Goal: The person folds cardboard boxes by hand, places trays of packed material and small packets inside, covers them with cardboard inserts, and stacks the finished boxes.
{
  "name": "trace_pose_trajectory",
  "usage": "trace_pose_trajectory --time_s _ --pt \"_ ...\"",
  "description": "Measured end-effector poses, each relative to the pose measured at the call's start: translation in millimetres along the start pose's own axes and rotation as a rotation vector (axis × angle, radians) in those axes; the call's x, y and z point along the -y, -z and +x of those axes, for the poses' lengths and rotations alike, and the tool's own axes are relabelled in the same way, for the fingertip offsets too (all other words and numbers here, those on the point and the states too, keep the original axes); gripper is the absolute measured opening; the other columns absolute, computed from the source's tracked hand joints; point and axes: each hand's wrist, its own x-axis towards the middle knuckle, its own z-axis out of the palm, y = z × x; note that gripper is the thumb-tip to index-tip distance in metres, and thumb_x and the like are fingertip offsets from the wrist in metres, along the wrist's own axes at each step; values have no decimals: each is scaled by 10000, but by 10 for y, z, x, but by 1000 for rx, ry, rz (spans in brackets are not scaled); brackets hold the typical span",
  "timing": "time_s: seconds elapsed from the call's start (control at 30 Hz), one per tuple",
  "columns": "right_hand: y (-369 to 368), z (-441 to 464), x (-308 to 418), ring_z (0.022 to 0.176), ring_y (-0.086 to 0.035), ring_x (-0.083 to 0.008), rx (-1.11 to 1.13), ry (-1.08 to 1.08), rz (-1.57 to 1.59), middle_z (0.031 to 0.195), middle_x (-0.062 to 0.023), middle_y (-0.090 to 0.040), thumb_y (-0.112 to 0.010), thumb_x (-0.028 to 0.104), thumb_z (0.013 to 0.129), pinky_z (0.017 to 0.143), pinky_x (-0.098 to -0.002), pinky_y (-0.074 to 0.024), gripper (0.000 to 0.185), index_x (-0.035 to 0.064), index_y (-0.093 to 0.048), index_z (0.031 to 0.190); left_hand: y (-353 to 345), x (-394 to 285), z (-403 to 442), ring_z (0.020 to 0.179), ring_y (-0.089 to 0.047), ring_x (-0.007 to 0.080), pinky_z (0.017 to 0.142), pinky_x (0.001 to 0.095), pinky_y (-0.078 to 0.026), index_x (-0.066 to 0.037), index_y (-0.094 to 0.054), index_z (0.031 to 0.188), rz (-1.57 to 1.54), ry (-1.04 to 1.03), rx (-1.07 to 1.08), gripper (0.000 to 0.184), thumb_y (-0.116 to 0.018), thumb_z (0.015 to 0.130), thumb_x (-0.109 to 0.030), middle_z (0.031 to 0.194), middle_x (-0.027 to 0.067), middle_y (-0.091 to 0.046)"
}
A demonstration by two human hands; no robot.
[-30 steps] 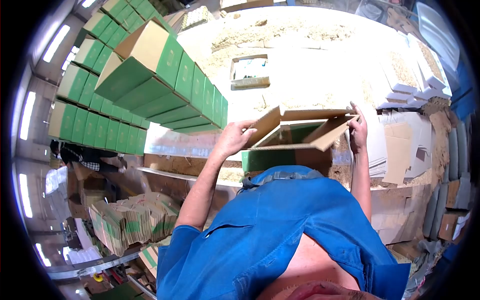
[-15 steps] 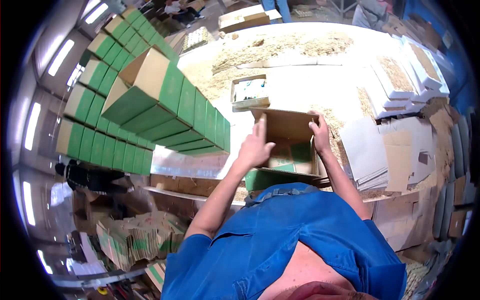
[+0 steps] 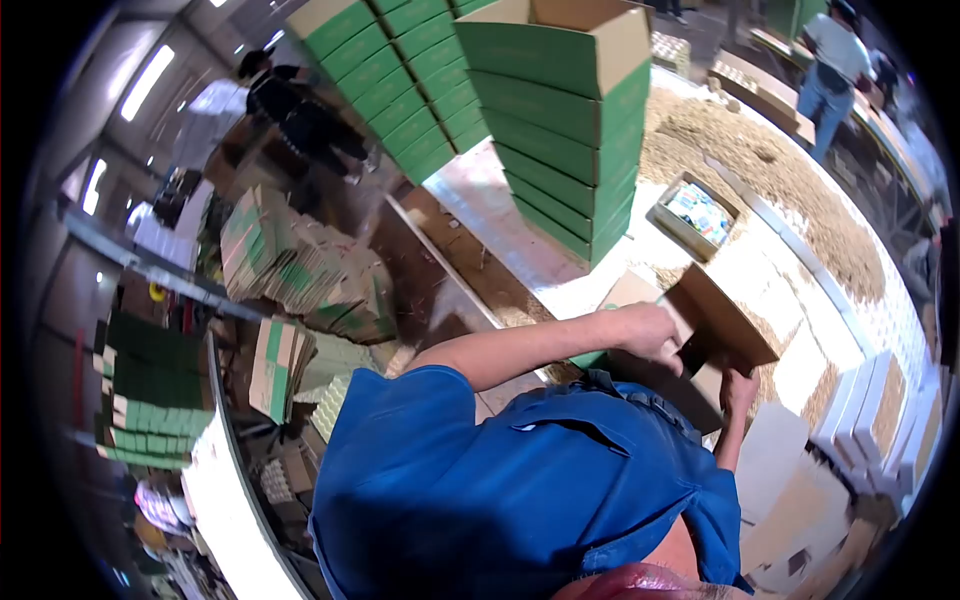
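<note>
An open cardboard box [image 3: 735, 313], brown inside with green on its outer side, stands tilted on the table close to my body. My left hand [image 3: 645, 331] is at its left edge, fingers curled against the cardboard; the fingertips are partly hidden. On the opposite side, my right hand [image 3: 739, 389] grips the box wall, with the thumb toward the inside. Beyond the box lies a small tray [image 3: 669, 232] holding blue and white pieces.
A tall stack of green boxes [image 3: 560, 130] rises ahead on the left. Wood shavings [image 3: 800, 175] are heaped on the table. Shavings-filled white trays [image 3: 868, 420] and flat cardboard sheets [image 3: 775, 455] lie right. Folded cartons [image 3: 300, 265] stand left. People stand farther off.
The view has swung left and the box now appears turned. My left hand has gone from flat, extended fingers to curled ones at the box's edge. My right hand stays on the box.
</note>
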Motion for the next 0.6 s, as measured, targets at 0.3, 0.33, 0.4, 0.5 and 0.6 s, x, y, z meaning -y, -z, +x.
trace_pose_trajectory --time_s 0.3,0.33,0.4,0.5,0.6 --pt "588 538 39 1048 -603 -182 244 2 -185 1147 -95 -658 -737 169 838 935 -304 -456 478 -24 -593 1251 -805 462 113 1273 -463 357 1035 416 -435 -90 -368 1458 -401 161 -666 900 -820 701 -270 1420 159 -406" --pt "418 344 557 1124 -590 -208 232 118 -75 1231 -145 -631 -715 162 869 996 -325 -439 537 -32 -532 1336 -827 481 130 1284 -451 362 1045 420 -426 -94 -321 1479 -409 191 -674 932 -814 706 -257 1443 161 -385" --pt "291 291 1211 1136 -597 -241 294 218 -112 1264 -168 -616 -662 150 907 1028 -340 -424 512 -29 -509 1362 -852 501 170 1295 -439 367 1055 423 -417 -97 -274 1501 -413 213 -673 965 -809 711 -245 1465 163 -365" --pt "23 179 1401 1112 -618 -240 336 257 -297 1206 -169 -655 -631 201 927 1016 -322 -431 422 -22 -590 1283 -823 492 160 1337 -396 376 1075 424 -397 -103 -194 1525 -438 175 -699 1019 -803 719 -235 1505 174 -321" --pt "-248 -403 1528 1060 -654 -248 163 275 -734 1122 -169 -695 -652 271 904 957 -329 -465 360 6 -687 1146 -807 453 134 1379 -356 369 1091 405 -382 -149 -153 1544 -419 138 -798 1090 -827 688 -198 1542 184 -272"
